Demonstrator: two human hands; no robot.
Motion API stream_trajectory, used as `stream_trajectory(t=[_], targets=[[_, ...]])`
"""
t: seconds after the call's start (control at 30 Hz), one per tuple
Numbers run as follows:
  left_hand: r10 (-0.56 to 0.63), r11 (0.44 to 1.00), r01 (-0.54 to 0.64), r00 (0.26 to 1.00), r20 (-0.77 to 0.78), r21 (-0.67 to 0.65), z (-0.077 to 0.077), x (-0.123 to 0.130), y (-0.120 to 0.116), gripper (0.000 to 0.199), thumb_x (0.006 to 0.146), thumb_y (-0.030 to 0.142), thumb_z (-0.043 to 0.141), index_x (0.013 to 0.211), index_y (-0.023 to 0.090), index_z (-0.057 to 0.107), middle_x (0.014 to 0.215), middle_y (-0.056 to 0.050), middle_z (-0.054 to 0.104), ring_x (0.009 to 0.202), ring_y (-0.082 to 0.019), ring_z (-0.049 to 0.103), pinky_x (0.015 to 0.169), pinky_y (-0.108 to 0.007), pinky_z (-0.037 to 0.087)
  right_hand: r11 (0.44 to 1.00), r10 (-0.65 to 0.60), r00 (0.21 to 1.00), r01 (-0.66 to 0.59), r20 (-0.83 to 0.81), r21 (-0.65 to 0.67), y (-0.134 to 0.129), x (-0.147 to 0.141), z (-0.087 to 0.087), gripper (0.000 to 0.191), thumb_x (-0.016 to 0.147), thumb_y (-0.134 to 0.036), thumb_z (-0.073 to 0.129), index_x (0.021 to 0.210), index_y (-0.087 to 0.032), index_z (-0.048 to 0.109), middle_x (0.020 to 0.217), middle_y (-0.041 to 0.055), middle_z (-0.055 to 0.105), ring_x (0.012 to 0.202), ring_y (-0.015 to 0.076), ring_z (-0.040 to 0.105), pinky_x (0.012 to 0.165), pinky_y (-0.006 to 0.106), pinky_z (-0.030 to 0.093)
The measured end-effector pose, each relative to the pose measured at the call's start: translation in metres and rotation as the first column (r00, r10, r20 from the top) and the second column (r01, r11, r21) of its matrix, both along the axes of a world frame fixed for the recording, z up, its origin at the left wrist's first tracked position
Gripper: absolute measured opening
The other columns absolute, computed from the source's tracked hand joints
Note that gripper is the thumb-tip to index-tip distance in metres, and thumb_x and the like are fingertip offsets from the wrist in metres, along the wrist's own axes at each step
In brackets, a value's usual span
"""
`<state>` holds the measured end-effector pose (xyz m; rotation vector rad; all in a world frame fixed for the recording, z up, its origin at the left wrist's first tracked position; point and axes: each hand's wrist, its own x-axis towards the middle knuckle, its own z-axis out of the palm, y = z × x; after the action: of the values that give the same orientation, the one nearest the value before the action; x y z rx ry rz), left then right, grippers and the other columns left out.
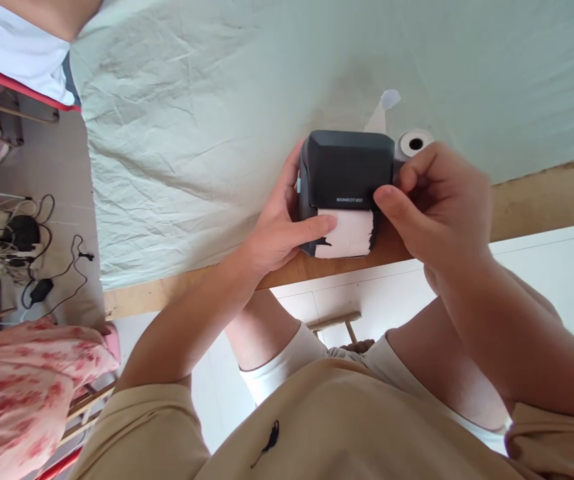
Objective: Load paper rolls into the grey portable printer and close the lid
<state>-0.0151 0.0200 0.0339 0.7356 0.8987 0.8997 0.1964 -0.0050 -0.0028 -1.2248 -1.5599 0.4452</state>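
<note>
A dark label printer (351,167) marked NIIMBOT is held over the table's near edge. My left hand (287,220) wraps round its left side, the thumb pressing on a white paper strip (349,240) that comes out of the front. The strip has ragged dark side edges. At the printer's right side, my right hand (441,200) is bent with thumb and forefinger near the lid's corner; whether they pinch anything is hidden. Just behind that hand a white paper roll (415,143) with a dark core stands on the cloth. A torn paper piece (381,113) lies behind the printer.
A wrinkled pale green cloth (191,133) covers the table, its bare wooden edge (541,193) showing in front. Another person's arm (61,13) reaches in at top left. Tangled cables (21,240) and a pink floral cloth (27,387) are on the left.
</note>
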Motion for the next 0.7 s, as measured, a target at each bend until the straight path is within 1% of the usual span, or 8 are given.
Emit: stream_trajectory(t=[0.07, 0.17, 0.27, 0.37, 0.43, 0.53, 0.6, 0.7], targets=[[0.022, 0.999, -0.022, 1.0, 0.011, -0.032, 0.002, 0.003, -0.002, 0.082, 0.069, 0.032, 0.109, 0.143, 0.031, 0.072, 0.14, -0.004, 0.085, 0.162, -0.04, 0.069, 0.13, -0.049, 0.065, 0.993, 0.068, 0.998, -0.069, -0.017, -0.097, 0.002, 0.003, -0.004, 0.052, 0.109, -0.059, 0.075, 0.081, -0.026, 0.046, 0.068, -0.005, 0.044, 0.058, 0.0111, 0.041, 0.052, 0.028, 0.037], [-0.014, 0.998, 0.014, 1.0, -0.001, -0.063, 0.003, 0.003, 0.0, 0.048, 0.084, 0.045, 0.102, 0.121, 0.027, 0.077, 0.124, -0.007, 0.089, 0.152, -0.041, 0.077, 0.118, -0.048, 0.07, 0.972, 0.14, 0.989, -0.145, -0.038, -0.187, 0.004, 0.007, -0.003, 0.052, 0.105, -0.05, 0.08, 0.075, -0.025, 0.045, 0.062, -0.0062, 0.04, 0.054, 0.0098, 0.037, 0.048, 0.027, 0.032], [-0.085, 0.995, 0.084, 0.996, -0.008, -0.053, 0.001, -0.002, 0.005, 0.05, 0.082, 0.044, 0.104, 0.12, 0.025, 0.077, 0.119, -0.008, 0.09, 0.141, -0.041, 0.083, 0.107, -0.044, 0.073, 0.959, 0.165, 0.984, -0.176, -0.068, -0.221, 0.006, 0.008, 0.001, 0.051, 0.099, -0.038, 0.083, 0.072, -0.025, 0.042, 0.058, -0.0072, 0.039, 0.05, 0.0087, 0.036, 0.045, 0.026, 0.028], [-0.145, 0.989, 0.145, 0.989, 0.009, -0.027, -0.002, -0.005, 0.008, 0.054, 0.083, 0.045, 0.104, 0.126, 0.026, 0.077, 0.122, -0.007, 0.09, 0.138, -0.039, 0.085, 0.098, -0.04, 0.074, 0.949, 0.198, 0.976, -0.213, -0.089, -0.23, 0.008, 0.009, 0.0, 0.054, 0.098, -0.041, 0.085, 0.07, -0.024, 0.041, 0.057, -0.007, 0.038, 0.05, 0.0086, 0.038, 0.045, 0.026, 0.029], [-0.133, 0.991, 0.133, 0.991, 0.032, 0.001, -0.004, -0.004, 0.007, 0.045, 0.091, 0.048, 0.097, 0.127, 0.027, 0.078, 0.126, -0.006, 0.09, 0.145, -0.037, 0.081, 0.104, -0.04, 0.074, 0.948, 0.21, 0.973, -0.227, -0.099, -0.222, 0.008, 0.01, -0.002, 0.056, 0.099, -0.046, 0.084, 0.069, -0.024, 0.043, 0.056, -0.0069, 0.037, 0.05, 0.0084, 0.037, 0.044, 0.025, 0.029], [-0.036, 0.999, 0.036, 0.993, 0.112, 0.006, -0.003, 0.005, 0.003, 0.025, 0.109, 0.048, 0.075, 0.12, 0.026, 0.08, 0.13, -0.005, 0.089, 0.158, -0.033, 0.074, 0.123, -0.046, 0.069, 0.956, 0.205, 0.974, -0.22, -0.092, -0.194, 0.007, 0.012, -0.007, 0.053, 0.104, -0.048, 0.079, 0.072, -0.024, 0.045, 0.057, -0.0068, 0.044, 0.049, 0.0077, 0.035, 0.044, 0.025, 0.026], [0.026, 0.999, -0.02, 0.989, 0.146, -0.046, -0.001, 0.011, 0.002, 0.034, 0.117, 0.049, 0.059, 0.114, 0.023, 0.081, 0.128, -0.007, 0.09, 0.162, -0.035, 0.07, 0.13, -0.05, 0.065, 0.962, 0.217, 0.973, -0.226, -0.072, -0.154, 0.006, 0.013, -0.01, 0.049, 0.106, -0.048, 0.076, 0.075, -0.025, 0.047, 0.059, -0.0069, 0.048, 0.05, 0.0078, 0.037, 0.045, 0.026, 0.027], [0.064, 0.986, -0.048, 0.993, 0.102, -0.157, -0.002, 0.012, 0.003, 0.051, 0.121, 0.053, 0.043, 0.111, 0.021, 0.081, 0.12, -0.01, 0.091, 0.165, -0.038, 0.067, 0.133, -0.052, 0.062, 0.965, 0.222, 0.973, -0.228, -0.063, -0.126, 0.004, 0.015, -0.014, 0.038, 0.109, -0.048, 0.073, 0.086, -0.027, 0.052, 0.067, -0.0068, 0.051, 0.053, 0.0094, 0.043, 0.048, 0.026, 0.033]])
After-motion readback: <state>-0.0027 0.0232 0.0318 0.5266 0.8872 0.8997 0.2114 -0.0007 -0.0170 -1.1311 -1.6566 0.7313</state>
